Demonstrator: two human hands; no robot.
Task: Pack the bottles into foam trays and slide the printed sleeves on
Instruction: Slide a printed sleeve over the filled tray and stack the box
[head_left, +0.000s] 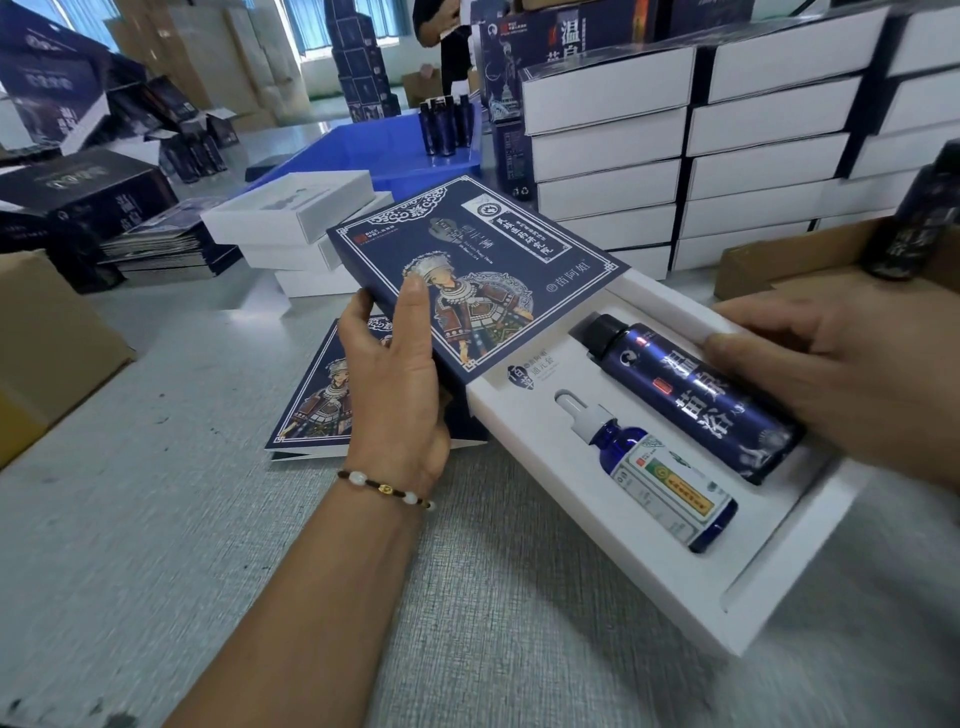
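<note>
Sleeve going on a packed tray.
Left hand (400, 364) grips sleeve (467, 270); right hand (852, 374) steadies tray (649, 587); next, push home squarely.

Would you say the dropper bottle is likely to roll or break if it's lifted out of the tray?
Likely glass, so the dropper bottle may be fragile. Its round body would probably roll on the table; the tray recess holds it now. The slim white dropper top looks delicate.

The left hand (400, 384), a beaded bracelet at its wrist, grips with thumb extended forward and fingers curled underneath, while the right hand (852, 384) reaches in, fingers bent, thumb pressing down.
</note>
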